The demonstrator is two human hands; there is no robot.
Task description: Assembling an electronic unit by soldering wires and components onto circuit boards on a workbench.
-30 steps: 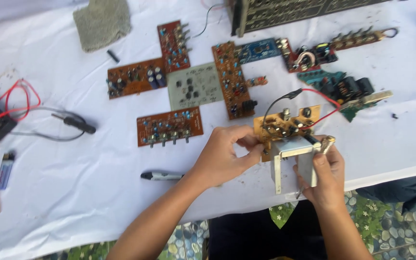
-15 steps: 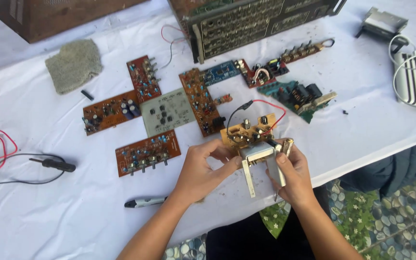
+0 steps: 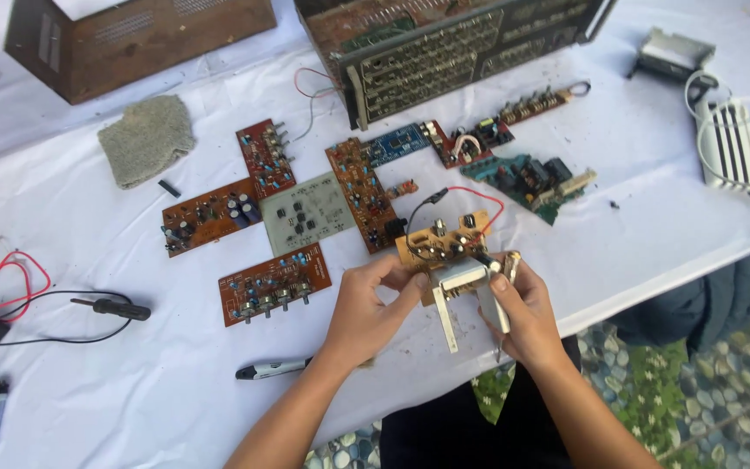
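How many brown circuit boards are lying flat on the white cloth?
4. One lies nearest the left hand, at. One lies left of the pale board, at. One stands above that, at. One long one lies right of the pale board, at. More may sit inside the chassis.

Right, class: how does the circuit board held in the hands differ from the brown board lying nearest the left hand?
The held board is lifted off the cloth, gripped by the left hand and right hand; the brown board lies flat, untouched. The held board carries a metal bracket and red and black wires; the brown board shows neither. Both bear small components.
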